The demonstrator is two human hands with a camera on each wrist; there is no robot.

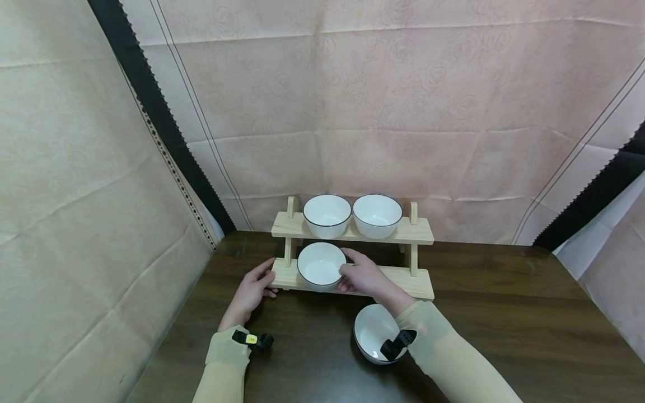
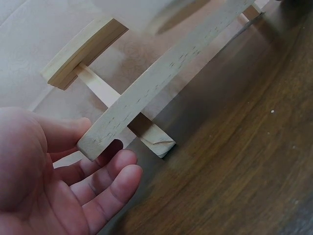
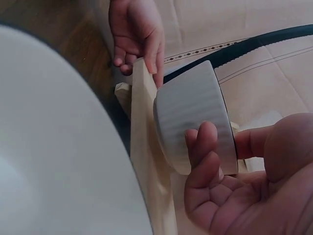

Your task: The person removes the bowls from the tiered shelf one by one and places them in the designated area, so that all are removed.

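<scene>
Two-tier wooden shelf [image 1: 420, 282]: stands on the dark wood tabletop [image 1: 504, 313], its stepped boards leaving the lower one open to reach from the front

Left hand [image 1: 254, 287]: at the shelf's left end, thumb and bent fingers lightly pinching the lower board, presumably to keep it from shifting

Right hand [image 1: 365, 276]: over the shelf's lower board, partly closed round a bowl, thumb at its rim and fingertips on its outer wall, a side hold that leaves the base free

Ribbed white bowl [image 1: 321, 263]: on the shelf's lower board, left of its middle, mouth up; whether its full weight rests there, I cannot tell

Upper-tier bowls [image 1: 327, 211] [image 1: 378, 214]: side by side on the shelf's top board, upright, between its end posts

Spare bowl [image 1: 370, 324]: in front of the shelf, under the right forearm
</scene>
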